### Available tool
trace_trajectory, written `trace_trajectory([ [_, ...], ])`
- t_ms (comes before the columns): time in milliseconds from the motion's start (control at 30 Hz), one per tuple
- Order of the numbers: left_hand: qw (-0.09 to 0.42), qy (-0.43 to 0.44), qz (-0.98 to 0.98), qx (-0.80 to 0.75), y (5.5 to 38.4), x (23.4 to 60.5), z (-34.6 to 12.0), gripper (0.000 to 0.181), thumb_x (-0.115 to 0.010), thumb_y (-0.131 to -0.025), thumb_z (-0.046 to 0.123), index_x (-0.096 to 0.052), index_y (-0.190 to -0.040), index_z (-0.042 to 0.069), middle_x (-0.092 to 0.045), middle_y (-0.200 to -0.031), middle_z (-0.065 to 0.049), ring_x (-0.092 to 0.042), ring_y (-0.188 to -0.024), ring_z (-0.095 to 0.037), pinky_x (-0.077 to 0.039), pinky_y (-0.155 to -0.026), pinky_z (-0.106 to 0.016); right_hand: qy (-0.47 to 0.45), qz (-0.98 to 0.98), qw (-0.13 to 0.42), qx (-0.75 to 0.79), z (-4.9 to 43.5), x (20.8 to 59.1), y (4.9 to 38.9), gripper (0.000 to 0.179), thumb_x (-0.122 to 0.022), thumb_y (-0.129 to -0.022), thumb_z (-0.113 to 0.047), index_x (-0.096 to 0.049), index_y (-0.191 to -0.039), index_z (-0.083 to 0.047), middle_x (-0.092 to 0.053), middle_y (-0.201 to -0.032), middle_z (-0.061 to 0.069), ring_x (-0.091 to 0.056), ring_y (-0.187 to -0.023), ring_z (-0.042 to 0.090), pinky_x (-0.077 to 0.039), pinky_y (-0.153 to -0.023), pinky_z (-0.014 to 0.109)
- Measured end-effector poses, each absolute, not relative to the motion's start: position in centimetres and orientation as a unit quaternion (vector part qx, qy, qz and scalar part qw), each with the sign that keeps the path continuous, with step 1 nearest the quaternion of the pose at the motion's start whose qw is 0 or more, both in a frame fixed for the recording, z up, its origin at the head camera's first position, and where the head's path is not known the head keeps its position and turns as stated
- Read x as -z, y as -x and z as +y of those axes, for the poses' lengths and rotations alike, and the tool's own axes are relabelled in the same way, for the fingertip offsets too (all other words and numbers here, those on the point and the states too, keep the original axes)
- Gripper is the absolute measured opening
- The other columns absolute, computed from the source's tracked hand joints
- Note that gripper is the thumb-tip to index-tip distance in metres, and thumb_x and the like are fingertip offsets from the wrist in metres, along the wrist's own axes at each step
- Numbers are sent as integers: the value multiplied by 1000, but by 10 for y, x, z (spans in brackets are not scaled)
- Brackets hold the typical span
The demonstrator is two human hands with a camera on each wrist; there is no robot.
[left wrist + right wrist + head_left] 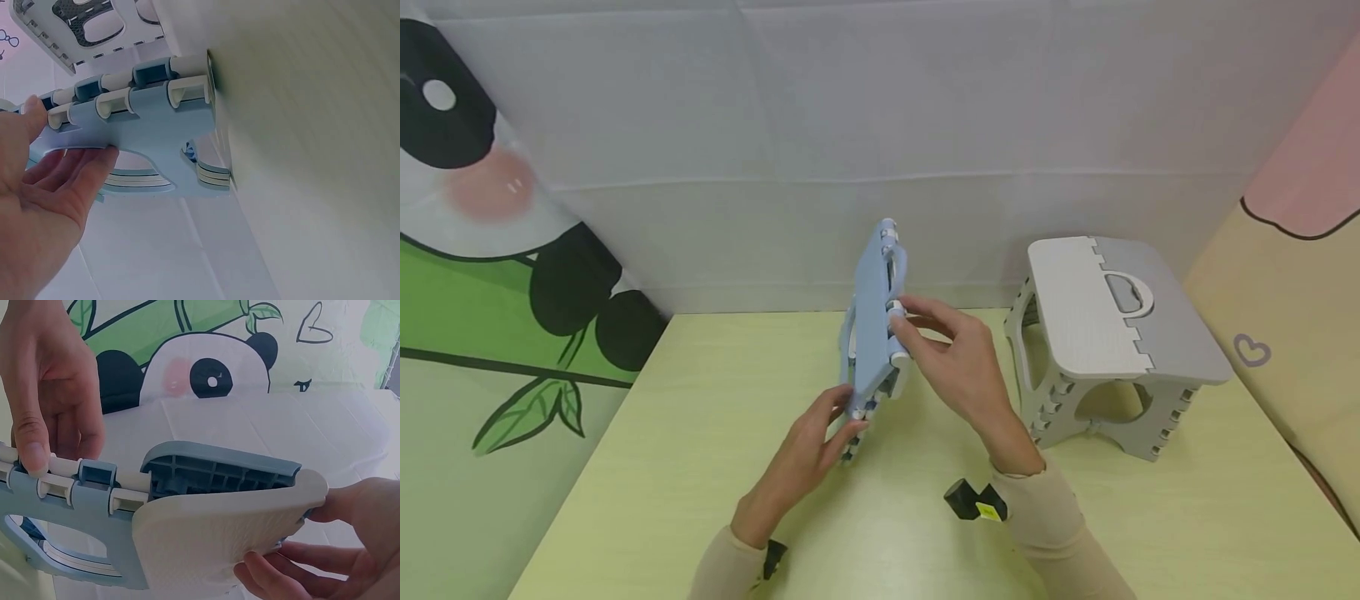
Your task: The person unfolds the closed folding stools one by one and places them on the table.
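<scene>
A blue-and-white folding stool [871, 321] stands on edge in the middle of the table, mostly folded. My left hand [805, 454] grips its near end, thumb on the hinge side and fingers reaching into a cutout in the blue leg panel [140, 119]. My right hand [958, 358] pinches the folded seat at its hinged edge, just below the carrying handle [898, 271]. In the right wrist view the white seat half [206, 540] lies against the ribbed blue half [225, 465], with a narrow gap between them.
A grey-and-white folding stool [1086, 317] stands unfolded on the right of the pale yellow table [730, 375]. Behind the table hangs a white cloth [880, 100]. A panda print [490, 175] covers the left wall. Small black wrist devices [973, 500] sit by both sleeves.
</scene>
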State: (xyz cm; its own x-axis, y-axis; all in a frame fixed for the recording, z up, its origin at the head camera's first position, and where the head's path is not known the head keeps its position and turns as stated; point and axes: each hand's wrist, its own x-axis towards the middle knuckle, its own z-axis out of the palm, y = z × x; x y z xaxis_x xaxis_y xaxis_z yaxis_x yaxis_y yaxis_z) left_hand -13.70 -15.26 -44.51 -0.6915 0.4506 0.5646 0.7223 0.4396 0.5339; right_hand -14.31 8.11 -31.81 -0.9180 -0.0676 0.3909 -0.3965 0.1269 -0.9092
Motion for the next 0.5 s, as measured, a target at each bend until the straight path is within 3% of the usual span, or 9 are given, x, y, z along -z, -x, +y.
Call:
trace_trajectory([
  [500,113,348,-823,436,135,437,-146,52,-68,-97,0,-42,-142,-2,-57,-137,-18,-61,-124,-30,-52,-102,-47,-169,-737,119,-644,75,315,139,37,-68,-101,-22,-66,-137,-9,-66,-134,7,-64,-122,21,-55,-96,30],
])
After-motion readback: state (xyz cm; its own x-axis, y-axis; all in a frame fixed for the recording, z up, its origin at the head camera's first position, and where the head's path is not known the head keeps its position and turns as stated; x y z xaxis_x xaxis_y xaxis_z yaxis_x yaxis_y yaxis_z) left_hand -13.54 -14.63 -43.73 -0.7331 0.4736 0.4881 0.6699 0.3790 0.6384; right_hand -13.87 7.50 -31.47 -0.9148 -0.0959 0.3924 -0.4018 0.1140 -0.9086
